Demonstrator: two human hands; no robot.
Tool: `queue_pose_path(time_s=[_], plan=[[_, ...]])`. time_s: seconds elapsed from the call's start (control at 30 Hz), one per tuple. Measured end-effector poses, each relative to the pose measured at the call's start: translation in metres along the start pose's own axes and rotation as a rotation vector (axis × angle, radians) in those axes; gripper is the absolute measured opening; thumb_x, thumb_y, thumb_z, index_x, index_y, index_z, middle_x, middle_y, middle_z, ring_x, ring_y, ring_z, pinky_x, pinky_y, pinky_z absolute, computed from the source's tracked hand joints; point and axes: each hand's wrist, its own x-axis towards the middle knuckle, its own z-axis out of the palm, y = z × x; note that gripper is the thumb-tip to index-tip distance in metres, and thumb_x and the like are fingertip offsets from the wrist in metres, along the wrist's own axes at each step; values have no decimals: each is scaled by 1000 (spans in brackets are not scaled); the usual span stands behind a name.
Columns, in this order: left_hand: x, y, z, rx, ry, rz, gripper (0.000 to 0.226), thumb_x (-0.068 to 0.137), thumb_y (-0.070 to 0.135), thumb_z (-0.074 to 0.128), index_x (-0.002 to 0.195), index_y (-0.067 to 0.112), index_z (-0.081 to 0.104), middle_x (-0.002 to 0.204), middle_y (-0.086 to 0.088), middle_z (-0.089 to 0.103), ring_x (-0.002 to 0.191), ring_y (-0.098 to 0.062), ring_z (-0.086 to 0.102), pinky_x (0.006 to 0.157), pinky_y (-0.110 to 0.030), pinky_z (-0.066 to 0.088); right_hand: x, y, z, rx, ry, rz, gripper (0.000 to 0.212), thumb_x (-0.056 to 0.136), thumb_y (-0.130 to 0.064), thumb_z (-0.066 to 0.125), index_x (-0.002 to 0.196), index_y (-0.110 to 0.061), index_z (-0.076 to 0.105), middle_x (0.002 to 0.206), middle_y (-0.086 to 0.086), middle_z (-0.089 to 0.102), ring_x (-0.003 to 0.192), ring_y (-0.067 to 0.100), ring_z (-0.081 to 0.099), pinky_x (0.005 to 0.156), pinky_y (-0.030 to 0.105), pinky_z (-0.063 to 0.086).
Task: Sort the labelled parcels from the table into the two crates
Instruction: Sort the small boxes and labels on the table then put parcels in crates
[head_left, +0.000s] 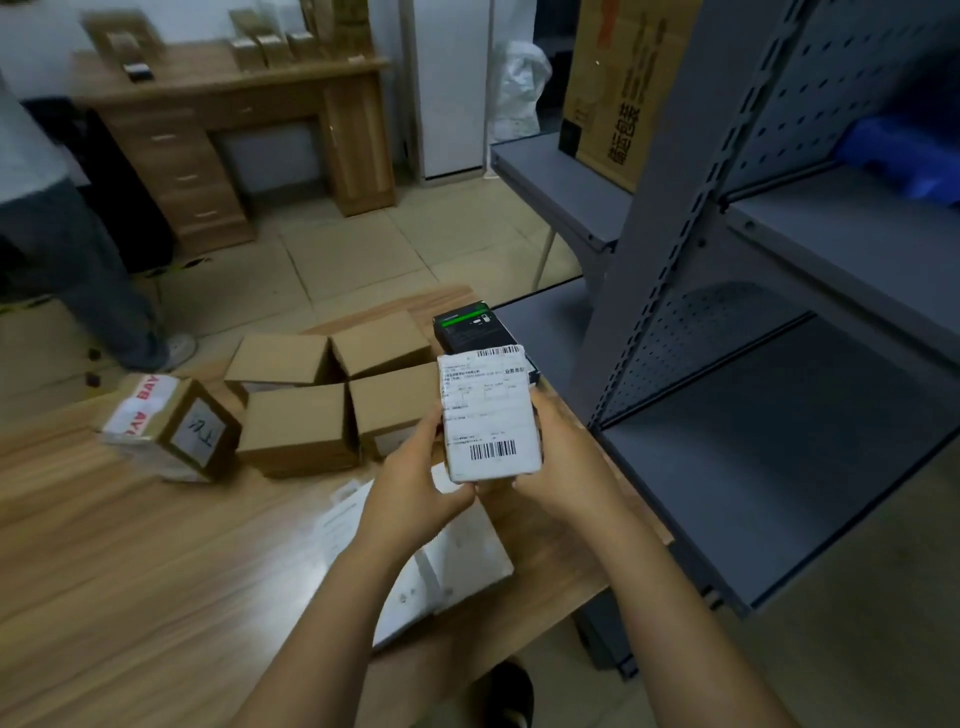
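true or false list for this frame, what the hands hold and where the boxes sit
1. The left hand and right hand both hold the white labelled parcel. True.
2. The parcel's barcode label faces the camera. True.
3. The brown cardboard boxes sit inside a crate. False: they sit on the wooden table.
4. The box with red-lettered tape lies right of the hands. False: it lies left of the brown boxes.
5. A black box with a green stripe sits behind the held parcel. True.
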Motion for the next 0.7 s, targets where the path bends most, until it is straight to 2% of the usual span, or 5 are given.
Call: queue_pose_path(time_s=[0.07, 0.23, 0.37, 0.5, 0.7], plan=[[-18, -6, -25, 18, 68, 6, 89, 74, 24, 79, 140, 48, 25, 121, 28, 50, 111, 8, 47, 74, -3, 36, -8, -24, 13, 0, 1, -64, 62, 84, -25, 68, 132, -46, 36, 121, -13, 61, 100, 12, 62, 76, 43, 58], [-68, -39, -83, 40, 186, -18, 88, 68, 32, 79, 142, 43, 33, 124, 27, 55, 109, 4, 53, 84, -22, 49, -31, -76, 64, 32, -75, -192, 71, 79, -23, 66, 138, -43, 33, 124, -9, 62, 106, 18, 63, 79, 45, 56], [-115, -66, -118, 48, 273, -92, 87, 68, 24, 79, 130, 62, 32, 104, 44, 47, 100, 9, 51, 79, -16, 44, -52, -106, 108, 51, -173, -223, 63, 78, -20, 67, 132, -39, 40, 124, -6, 63, 108, 20, 62, 85, 46, 54], [-156, -97, -132, 15, 283, -170, 84, 60, 44, 71, 134, 54, 33, 118, 28, 60, 108, -2, 59, 87, -36, 52, -70, -128, 153, -4, -272, -243, 52, 81, -35, 68, 127, -34, 44, 127, -4, 60, 112, 21, 59, 89, 46, 52], [-202, -139, -141, 20, 288, -269, 75, 62, 40, 74, 125, 59, 37, 112, 28, 63, 100, -1, 62, 81, -31, 52, -97, -136, 205, -20, -412, -205, 50, 77, -38, 71, 121, -36, 47, 127, -5, 60, 113, 19, 59, 88, 35, 49]])
